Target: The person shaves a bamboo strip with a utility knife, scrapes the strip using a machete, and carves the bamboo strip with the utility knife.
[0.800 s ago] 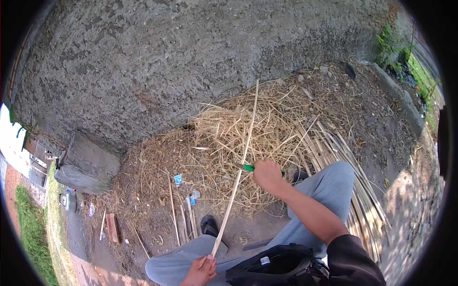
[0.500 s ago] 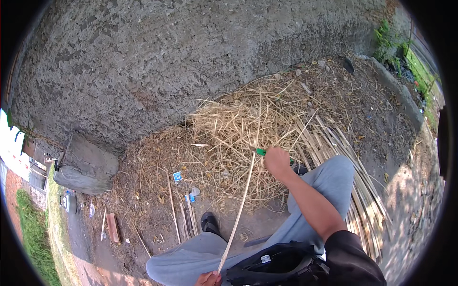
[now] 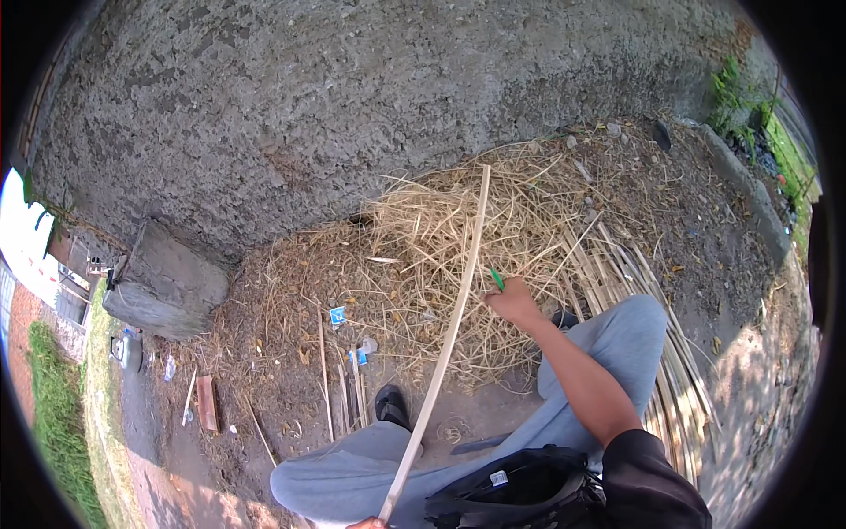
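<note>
While holding a long pale strip (image 3: pixel 451 333) in the closed left grip (image 3: pixel 368 524), squeezes a green tool (image 3: pixel 498 279) in the right grip (image 3: pixel 515 302).

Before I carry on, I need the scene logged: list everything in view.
Long strip: one, tan, centre to bottom
Tool: one, green, centre
Shavings heap: one, tan, centre
Strip stack: one, tan, right
Loose strips: several, tan, lower left
Packets: two, blue, left of heap
Footwear: two, dark, centre
Wall: one, grey, top
Concrete block: one, grey, left
Slab: one, reddish, lower left
Plants: several, green, both edges
Bag: one, black, lower centre
Trousered legs: two, grey, bottom
Left hand: one, bottom edge, on strip
Right hand: one, centre, around tool
</note>
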`<state>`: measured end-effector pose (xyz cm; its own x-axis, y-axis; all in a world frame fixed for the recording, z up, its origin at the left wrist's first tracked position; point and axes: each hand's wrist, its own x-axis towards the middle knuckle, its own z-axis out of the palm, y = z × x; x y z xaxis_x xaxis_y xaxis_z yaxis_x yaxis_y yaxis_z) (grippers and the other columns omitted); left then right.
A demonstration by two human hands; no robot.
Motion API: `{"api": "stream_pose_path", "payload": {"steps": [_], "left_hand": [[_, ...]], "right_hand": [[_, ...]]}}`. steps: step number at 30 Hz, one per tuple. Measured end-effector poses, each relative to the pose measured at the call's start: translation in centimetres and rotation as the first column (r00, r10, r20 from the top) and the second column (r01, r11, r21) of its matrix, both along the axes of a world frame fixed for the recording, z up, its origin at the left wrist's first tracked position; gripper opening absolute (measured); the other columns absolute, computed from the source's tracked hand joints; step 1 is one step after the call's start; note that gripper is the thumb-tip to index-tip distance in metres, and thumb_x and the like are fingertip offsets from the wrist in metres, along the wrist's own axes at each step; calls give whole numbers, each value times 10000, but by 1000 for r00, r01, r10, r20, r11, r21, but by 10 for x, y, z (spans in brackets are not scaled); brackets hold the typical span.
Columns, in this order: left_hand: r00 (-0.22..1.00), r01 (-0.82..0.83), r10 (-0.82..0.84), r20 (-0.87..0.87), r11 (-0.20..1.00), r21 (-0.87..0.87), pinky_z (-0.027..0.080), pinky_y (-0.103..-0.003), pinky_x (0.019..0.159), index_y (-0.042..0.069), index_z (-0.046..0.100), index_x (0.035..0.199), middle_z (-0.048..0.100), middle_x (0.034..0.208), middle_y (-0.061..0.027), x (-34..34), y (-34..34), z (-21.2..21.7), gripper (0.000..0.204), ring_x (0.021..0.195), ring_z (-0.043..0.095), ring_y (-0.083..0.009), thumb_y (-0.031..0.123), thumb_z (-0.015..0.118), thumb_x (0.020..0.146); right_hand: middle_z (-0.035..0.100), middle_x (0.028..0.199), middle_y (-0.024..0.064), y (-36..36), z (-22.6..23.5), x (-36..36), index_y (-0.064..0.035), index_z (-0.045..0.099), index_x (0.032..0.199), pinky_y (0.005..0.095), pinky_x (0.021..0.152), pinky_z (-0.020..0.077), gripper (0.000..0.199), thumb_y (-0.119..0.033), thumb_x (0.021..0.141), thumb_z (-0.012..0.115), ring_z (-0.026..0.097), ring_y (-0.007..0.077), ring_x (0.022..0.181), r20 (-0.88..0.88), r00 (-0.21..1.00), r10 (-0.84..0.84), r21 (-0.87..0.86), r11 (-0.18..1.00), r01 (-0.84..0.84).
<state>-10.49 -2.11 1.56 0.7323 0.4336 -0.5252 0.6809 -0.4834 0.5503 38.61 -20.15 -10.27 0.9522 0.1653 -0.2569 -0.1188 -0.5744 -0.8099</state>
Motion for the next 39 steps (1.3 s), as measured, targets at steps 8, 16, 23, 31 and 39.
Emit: {"api": "stream_pose_path", "payload": {"steps": [8, 16, 23, 31, 39], "left_hand": [[946, -32, -138, 292, 859, 512, 453, -475, 524, 75, 615, 905, 597, 621, -181, 20, 6, -22, 232, 557, 599, -383, 254, 488, 981], [971, -110, 49, 235, 960, 256, 449, -474, 526, 85, 625, 867, 590, 611, -167, 36, -12, -9, 240, 542, 597, -356, 268, 511, 972], [981, -36, -39, 189, 926, 375, 449, -483, 546, 87, 622, 863, 601, 630, -177, 30, -14, -21, 273, 585, 609, -374, 310, 512, 976], [959, 283, -225, -173, 803, 524, 497, -526, 666, 86, 602, 989, 644, 754, -226, 56, -15, 41, 322, 699, 622, -446, 399, 604, 914], [788, 309, -553, 270, 735, 603, 510, -445, 884, -2, 527, 1250, 635, 1143, -195, 152, 8, 98, 545, 1036, 648, -345, 413, 655, 920]], "right_hand": [[403, 501, -26, 24, 50, -62, -121, 477, 636, 281, 394, 236, 411, -335, 913, 692, 297, 74, 403, -436, 871, 226, 675, 722, 151], [708, 915, 123, 23, 76, -86, 16, 713, 1029, 292, 766, 486, 375, -343, 941, 650, 621, 126, 822, -59, 964, 258, 654, 740, -158], [702, 867, 92, 19, 77, -82, 70, 671, 1017, 252, 731, 495, 304, -210, 904, 707, 649, 117, 792, -179, 960, 215, 746, 665, -10], [697, 814, 108, 20, 79, -91, 43, 629, 907, 256, 718, 545, 206, -134, 875, 728, 684, 132, 771, -160, 966, 204, 802, 597, 7], [698, 809, 96, 21, 81, -112, 58, 630, 951, 260, 703, 539, 255, -153, 862, 743, 678, 128, 743, -128, 955, 267, 787, 613, -66]]}}
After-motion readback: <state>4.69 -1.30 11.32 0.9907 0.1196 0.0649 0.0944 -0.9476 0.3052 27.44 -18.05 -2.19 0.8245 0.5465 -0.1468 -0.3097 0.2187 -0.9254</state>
